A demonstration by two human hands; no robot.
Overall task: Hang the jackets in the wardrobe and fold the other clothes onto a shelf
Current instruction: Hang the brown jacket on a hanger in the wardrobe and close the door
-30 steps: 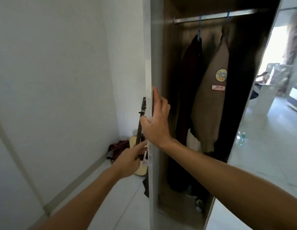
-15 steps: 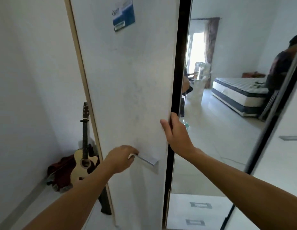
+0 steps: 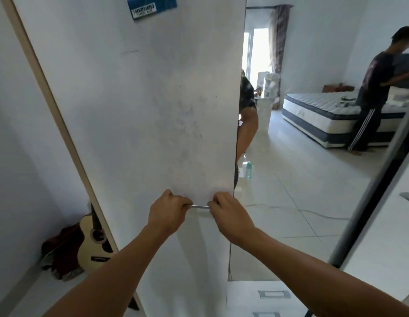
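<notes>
Both hands gripping wardrobe door [image 3: 141, 110] handle [image 3: 200, 206].
L hand [image 3: 168, 212] & R hand [image 3: 230, 213] curling round it; guitar [image 3: 93, 243] leaning behind door, mirror [image 3: 313, 179] alongside.

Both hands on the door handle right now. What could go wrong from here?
1. Left hand and right hand pinch a thin handle; fingers could slip off.
2. The right hand sits near the door edge beside the mirror; fingers might get caught.
</notes>
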